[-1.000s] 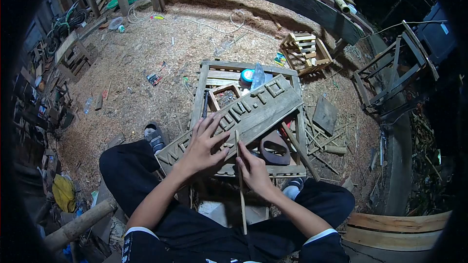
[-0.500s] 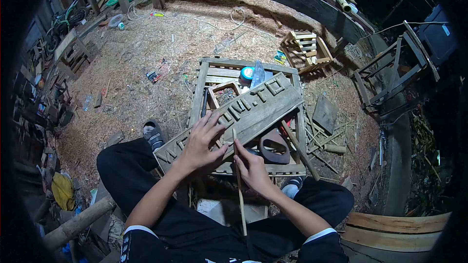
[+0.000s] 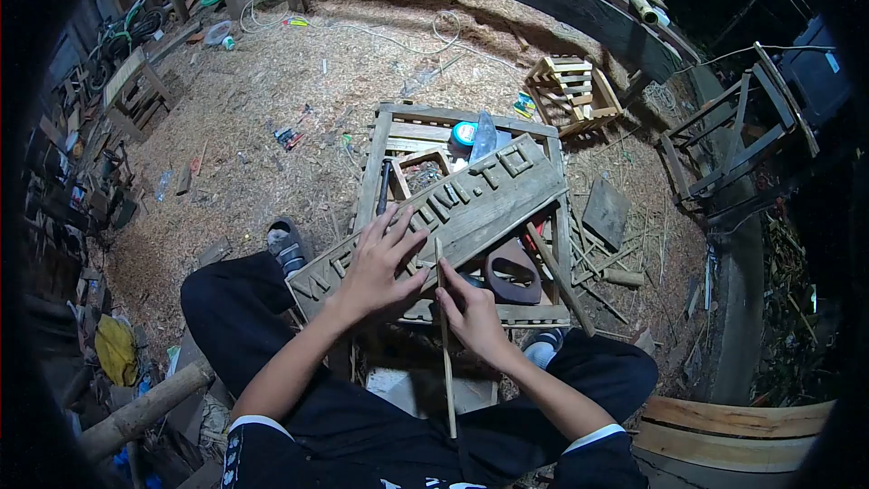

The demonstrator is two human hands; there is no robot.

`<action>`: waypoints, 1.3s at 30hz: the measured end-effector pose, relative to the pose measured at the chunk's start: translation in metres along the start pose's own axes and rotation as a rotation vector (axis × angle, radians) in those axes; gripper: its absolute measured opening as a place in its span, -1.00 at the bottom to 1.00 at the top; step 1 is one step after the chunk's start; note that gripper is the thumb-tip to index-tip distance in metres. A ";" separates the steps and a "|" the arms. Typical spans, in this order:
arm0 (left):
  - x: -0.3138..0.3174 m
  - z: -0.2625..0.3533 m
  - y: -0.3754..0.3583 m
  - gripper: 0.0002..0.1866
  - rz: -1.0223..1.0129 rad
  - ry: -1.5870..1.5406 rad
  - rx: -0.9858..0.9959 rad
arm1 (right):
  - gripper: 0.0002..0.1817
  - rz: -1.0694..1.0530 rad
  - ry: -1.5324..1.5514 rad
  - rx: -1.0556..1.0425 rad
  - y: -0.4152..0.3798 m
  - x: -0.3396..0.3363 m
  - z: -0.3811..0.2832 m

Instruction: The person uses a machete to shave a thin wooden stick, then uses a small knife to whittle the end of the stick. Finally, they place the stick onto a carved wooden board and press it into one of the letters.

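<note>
A long wooden sign board [image 3: 507,195] with raised wooden letters lies slanted over a slatted wooden frame table [image 3: 367,172] between my knees. My left hand [image 3: 378,263] rests on the board with fingers spread, covering some of the letters. Between the thumb and fingers of my right hand [image 3: 469,312] is a thin wooden stick [image 3: 449,371]. Its upper end reaches over the board's near edge, and its lower end hangs toward my lap. Partly under the board, a brown handle with a hand hole [image 3: 512,297] shows beside my right hand.
A small wooden box [image 3: 444,156], a blue-lidded container [image 3: 463,133] and a grey blade [image 3: 484,131] lie beyond the board. A slatted crate [image 3: 605,91] stands farther back. Thin sticks [image 3: 615,258] are scattered at right, and shavings cover the ground.
The view has shifted very slightly. Both hands, the stick and the board keep nearly the same places relative to each other.
</note>
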State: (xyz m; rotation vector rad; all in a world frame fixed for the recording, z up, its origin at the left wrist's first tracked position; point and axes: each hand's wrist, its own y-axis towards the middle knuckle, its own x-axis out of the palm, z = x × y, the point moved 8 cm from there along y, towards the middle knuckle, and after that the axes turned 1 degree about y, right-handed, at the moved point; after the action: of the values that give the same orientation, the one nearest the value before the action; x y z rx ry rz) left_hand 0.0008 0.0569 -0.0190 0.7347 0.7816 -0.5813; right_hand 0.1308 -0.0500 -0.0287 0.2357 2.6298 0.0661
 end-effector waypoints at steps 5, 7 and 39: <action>0.001 -0.001 -0.001 -0.36 -0.003 -0.015 -0.006 | -0.44 -0.038 -0.016 0.111 -0.001 0.000 -0.001; 0.000 -0.001 0.000 -0.36 -0.001 -0.014 -0.009 | -0.43 -0.022 0.028 0.085 -0.003 0.002 -0.001; -0.003 -0.002 0.001 -0.25 0.021 -0.052 -0.036 | -0.43 0.022 -0.028 0.009 0.001 0.002 0.003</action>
State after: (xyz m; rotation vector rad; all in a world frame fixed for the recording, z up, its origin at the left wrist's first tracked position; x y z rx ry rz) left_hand -0.0006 0.0594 -0.0175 0.6915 0.7331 -0.5642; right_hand 0.1308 -0.0486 -0.0320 0.2670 2.6004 0.0577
